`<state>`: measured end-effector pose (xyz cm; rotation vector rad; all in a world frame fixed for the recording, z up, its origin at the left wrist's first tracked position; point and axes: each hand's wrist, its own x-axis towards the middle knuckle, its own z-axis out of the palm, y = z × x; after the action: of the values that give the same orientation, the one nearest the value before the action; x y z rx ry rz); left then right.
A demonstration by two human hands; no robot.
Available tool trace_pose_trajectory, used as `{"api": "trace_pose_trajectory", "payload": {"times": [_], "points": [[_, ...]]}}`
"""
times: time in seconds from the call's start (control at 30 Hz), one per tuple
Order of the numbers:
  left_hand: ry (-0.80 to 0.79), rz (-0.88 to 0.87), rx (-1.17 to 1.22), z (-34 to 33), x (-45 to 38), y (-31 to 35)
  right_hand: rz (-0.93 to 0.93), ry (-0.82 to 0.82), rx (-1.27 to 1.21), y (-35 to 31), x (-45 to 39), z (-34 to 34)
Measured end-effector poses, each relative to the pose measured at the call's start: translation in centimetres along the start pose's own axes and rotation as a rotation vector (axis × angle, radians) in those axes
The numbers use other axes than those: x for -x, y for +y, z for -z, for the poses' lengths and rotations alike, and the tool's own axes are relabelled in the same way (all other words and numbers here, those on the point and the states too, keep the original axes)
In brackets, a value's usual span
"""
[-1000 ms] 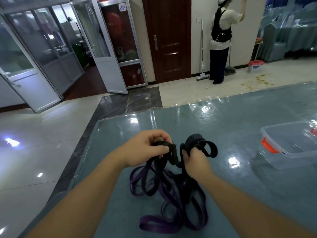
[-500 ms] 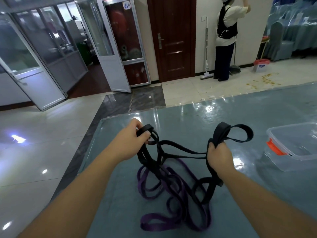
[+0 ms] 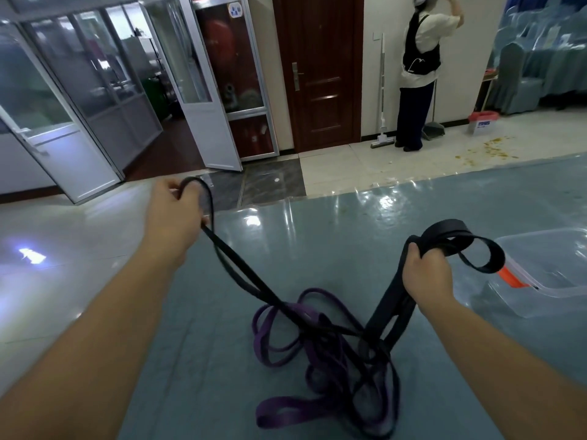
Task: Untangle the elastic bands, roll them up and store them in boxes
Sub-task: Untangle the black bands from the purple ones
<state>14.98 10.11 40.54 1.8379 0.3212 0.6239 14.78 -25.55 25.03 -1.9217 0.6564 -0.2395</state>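
On the bench (image 3: 317, 249), which has a shiny blue-grey cover, a tangle of elastic bands lies in the lower middle of the frame. The left hand (image 3: 173, 214), in the upper left part of the frame, is curled round the end loop of a thin black band (image 3: 241, 274). This band is pulled tight and its long axis runs as a diagonal, from the left hand down and to the right, into the knot. The right hand (image 3: 425, 274), at the right of the middle, grips a wider black band (image 3: 394, 300). Below the fist this band goes steeply down and a little to the left, into the same knot; above the fist its folded loops point to the right, toward the box. The two hands are well apart, each one closed on its own band.

The purple band (image 3: 286, 414) rests on the bench in loose coils around and under the knot, with one flat loop lying toward the lower edge of the frame. It is woven together with the black strands there, and I cannot tell which strand passes over which.

A clear plastic box (image 3: 559, 281) with an orange clip (image 3: 511, 279) stands open on the bench at the right edge, just beside the loops in the right hand. Behind the bench, at the upper right, a person (image 3: 419, 74) stands facing the wall, next to a mop (image 3: 382, 90) and a brown door (image 3: 320, 74). Glass doors (image 3: 190, 84) stand open at the upper left.
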Motion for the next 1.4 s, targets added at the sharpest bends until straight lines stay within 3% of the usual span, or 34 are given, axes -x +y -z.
{"api": "trace_pose_trajectory", "payload": {"times": [0.1,0.2,0.4,0.57,0.67,0.8,0.87,1.03,1.2,1.27,1.4], "points": [[0.04,-0.05,0.168,0.9,-0.5,1.2,0.035,-0.032,-0.003,-0.1,-0.1,0.4],[-0.016,-0.118,0.178,0.5,-0.4,3.5,0.087,-0.135,-0.086,-0.8,0.4,-0.1],[-0.364,-0.096,0.066,-3.6,2.1,7.8,0.249,-0.3,-0.216,-5.8,3.9,-1.4],[-0.561,-0.043,0.203,-8.0,5.7,9.8,0.474,-0.532,-0.278,-9.7,7.1,-1.5],[-0.641,0.001,0.267,-9.6,7.2,10.5,0.473,-0.593,-0.309,-10.6,7.8,-1.7],[-0.674,-0.076,0.153,-9.6,7.5,8.2,0.432,-0.549,-0.358,-10.8,7.3,-1.0],[-0.693,-0.027,0.175,-8.8,7.9,5.3,0.387,-0.514,-0.397,-10.9,6.6,0.0],[-1.102,0.063,-0.092,-9.3,11.2,-4.5,0.323,-0.472,-0.538,-12.5,5.7,2.2],[-0.885,-0.031,-0.134,-11.6,11.8,-5.8,0.357,-0.516,-0.603,-13.7,5.9,3.0],[-0.872,-0.068,-0.161,-11.3,10.9,-5.1,0.347,-0.514,-0.639,-13.8,5.7,3.7],[-0.607,0.112,0.063,-9.7,7.8,-2.9,0.373,-0.488,-0.455,-12.5,4.2,5.2]]}}
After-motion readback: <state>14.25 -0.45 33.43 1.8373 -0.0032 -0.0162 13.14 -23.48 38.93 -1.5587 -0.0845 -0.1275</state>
